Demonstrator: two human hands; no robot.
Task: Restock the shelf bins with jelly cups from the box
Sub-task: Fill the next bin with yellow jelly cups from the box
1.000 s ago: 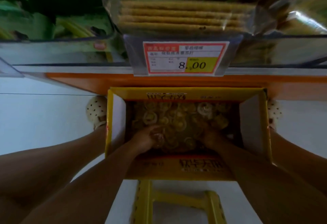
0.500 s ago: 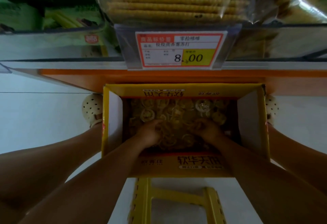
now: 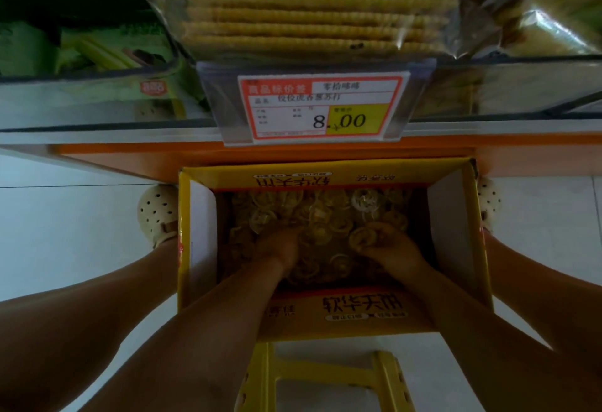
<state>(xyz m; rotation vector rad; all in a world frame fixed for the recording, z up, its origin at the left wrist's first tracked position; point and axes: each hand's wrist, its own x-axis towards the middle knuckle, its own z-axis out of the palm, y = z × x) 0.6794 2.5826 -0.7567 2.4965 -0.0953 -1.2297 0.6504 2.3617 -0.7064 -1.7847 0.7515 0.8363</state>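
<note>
Spill risk: some jelly cups (image 3: pixel 309 213) could slip out as we lift. They look small and slick, they lie heaped, and two full handfuls leave no spare finger to catch strays.
Lip risk: the shelf bins (image 3: pixel 97 99) sit above and beyond both hands, behind a clear front and a price tag (image 3: pixel 321 107). Clipping that lip on the way up could scatter our load onto the floor (image 3: pixel 65 232).
Left hand (image 3: pixel 280 245): knuckles up, fingers bent down into the heap; we cannot tell whether it has caught any cups.
Right hand (image 3: pixel 387 249): fingers curled round at least one cup, its pale rim showing at our fingertips.
Cups: under and around both hands, most piled just beyond them, all inside the box (image 3: pixel 452 216).
Box walls: one stands outside each wrist, with the open top facing us.
Stool (image 3: pixel 325 376): behind the hands, close to our body.
</note>
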